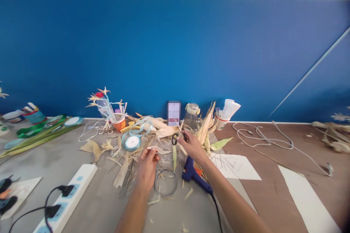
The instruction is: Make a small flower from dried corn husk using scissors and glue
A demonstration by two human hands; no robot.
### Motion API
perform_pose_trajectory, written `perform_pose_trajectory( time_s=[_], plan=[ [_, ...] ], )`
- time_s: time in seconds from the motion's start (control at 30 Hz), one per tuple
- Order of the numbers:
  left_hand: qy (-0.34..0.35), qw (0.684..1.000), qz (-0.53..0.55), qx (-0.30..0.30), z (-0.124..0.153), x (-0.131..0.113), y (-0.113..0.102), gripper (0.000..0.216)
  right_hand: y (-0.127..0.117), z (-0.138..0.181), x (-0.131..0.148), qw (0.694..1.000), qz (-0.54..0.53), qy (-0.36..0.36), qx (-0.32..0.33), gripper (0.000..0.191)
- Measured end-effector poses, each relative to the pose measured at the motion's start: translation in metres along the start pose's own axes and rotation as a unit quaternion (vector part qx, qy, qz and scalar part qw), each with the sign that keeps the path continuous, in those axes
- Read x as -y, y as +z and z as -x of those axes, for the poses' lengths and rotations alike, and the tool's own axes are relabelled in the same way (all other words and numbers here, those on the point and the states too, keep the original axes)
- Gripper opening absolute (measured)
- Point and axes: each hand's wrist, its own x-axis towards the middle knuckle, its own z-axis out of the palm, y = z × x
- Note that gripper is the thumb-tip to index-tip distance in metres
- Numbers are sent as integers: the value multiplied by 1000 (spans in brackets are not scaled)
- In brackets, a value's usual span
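Note:
My left hand [147, 165] is closed in a pinch on a pale strip of dried corn husk [158, 149] over a heap of husks [142, 160]. My right hand [193, 145] grips small black-handled scissors [176, 138], held just right of the strip's end. A wire ring [166, 183] lies on the table below both hands. A blue glue gun [195, 176] rests under my right forearm.
A white power strip [71, 198] with black plugs lies at the left. Light blue ribbon roll [131, 142], orange cup [119, 123], glass jar [191, 115], paper cup [222, 121], white cables [262, 138], white paper sheets [235, 166], green leaves [38, 138] surround the work spot.

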Motion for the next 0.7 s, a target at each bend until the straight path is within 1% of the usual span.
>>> perform_pose_trajectory(
  time_s=[0.03,0.07,0.13,0.17,0.23,0.3,0.4,0.43,0.53,0.7],
  plan=[
    [0,1000,3,-1,0,-1,0,26,-3,7,2,996,-79,-2,32,45],
    [1,1000,6,-2,0,-1,1,26,-5,13,4,985,-157,10,67,45],
    [1,1000,11,-7,1,-3,1,25,-7,26,7,949,-283,36,131,41],
    [1,1000,12,-7,1,-3,2,25,-6,31,7,934,-319,36,155,40],
    [3,1000,12,-9,2,-4,2,24,-4,38,7,922,-341,18,182,41],
    [11,1000,10,-14,1,-4,2,25,1,44,5,935,-300,4,189,39],
    [24,999,6,-27,0,-3,1,26,10,51,4,972,-170,-10,163,34],
    [28,999,3,-32,-1,-3,1,26,12,53,5,979,-130,-21,155,33],
    [34,999,-9,-38,-2,-2,-1,25,17,61,9,984,-63,-63,151,31],
    [34,999,-21,-32,-2,-1,-2,23,19,67,10,984,-32,-85,151,29]
  ],
)
